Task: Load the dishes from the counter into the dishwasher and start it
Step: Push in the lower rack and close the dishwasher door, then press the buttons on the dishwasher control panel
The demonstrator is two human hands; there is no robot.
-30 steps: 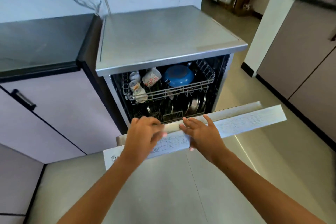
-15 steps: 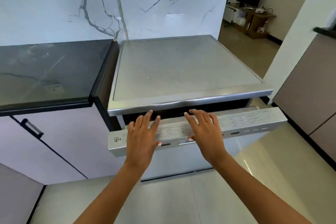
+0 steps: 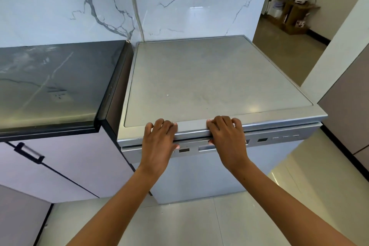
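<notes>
Dishwasher (image 3: 199,175): freestanding, silver-grey, standing on the floor directly in front of me, just beside the dark tabletop.
Dishwasher door (image 3: 201,171): upright and flush against the body; only a thin seam shows under the top edge.
Dishwasher top (image 3: 215,80): flat grey panel with a raised rim.
Control strip (image 3: 279,139): runs along the upper edge of the door; small dark windows and pale marks are visible, text too small to read.
Door handle recess (image 3: 203,147): horizontal slot in the control strip, between my two hands.
My left hand (image 3: 159,144): flat against the upper door, fingers extended and bent over the front edge of the dishwasher top, fingertips resting on it. It presses; it grasps nothing.
My right hand (image 3: 227,140): same posture, palm on the control strip, fingers lying over the front lip of the top, thumb at the handle recess. Released, pressing, grasping nothing.
Dishes: hidden behind the door.
Tabletop (image 3: 52,84): dark polished stone to my left, reflecting a wall socket.
Cabinet (image 3: 65,164): pale lilac front under the tabletop, with a black bar handle (image 3: 29,153).
Wall (image 3: 79,2): white marble with grey veins.
Floor (image 3: 179,223): pale glossy tiles.
</notes>
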